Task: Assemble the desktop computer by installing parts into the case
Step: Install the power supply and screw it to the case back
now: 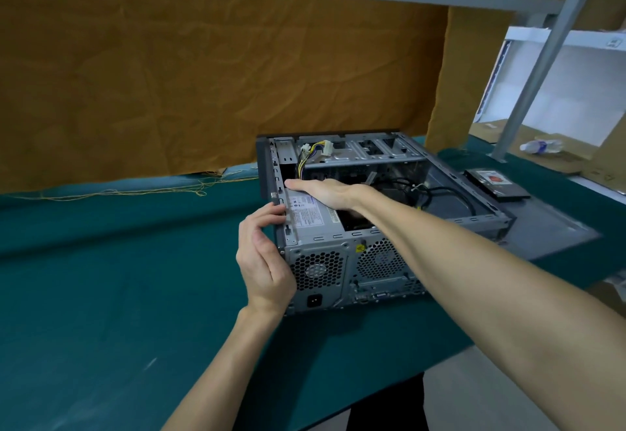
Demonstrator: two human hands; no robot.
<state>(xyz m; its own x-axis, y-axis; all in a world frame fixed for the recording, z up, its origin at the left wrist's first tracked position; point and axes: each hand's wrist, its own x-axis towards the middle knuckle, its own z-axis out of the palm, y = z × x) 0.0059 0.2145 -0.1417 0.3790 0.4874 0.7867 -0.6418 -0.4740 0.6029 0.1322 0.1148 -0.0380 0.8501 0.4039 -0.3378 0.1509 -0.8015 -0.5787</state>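
The left hand (262, 257) is at the near left corner of the computer case (342, 274), palm against its side, fingers (271, 213) curled over the top edge and grasping it. The case lies on its side on the desk (101, 278), open face up, rear panel with two perforated fan grilles and a power socket toward the viewer. Inside, at the near left, sits the power supply (311, 217), label upward; the right hand (325, 191) rests flat on it, fingers straight and released, reaching toward the left wall. Black cables (437, 193) lie loose on the case floor to the right. At the far end, yellow and black wires with white connectors (316, 154) hang over the metal drive cage (369, 151). Just right of the case, a dark drive (494, 183) lies on a flat grey panel (555, 227). The desk is covered in green cloth. Beyond it hangs an orange-brown sheet (203, 74); to the far right stand cardboard (548, 159), a plastic bottle (542, 146) and a grey metal frame (542, 61).
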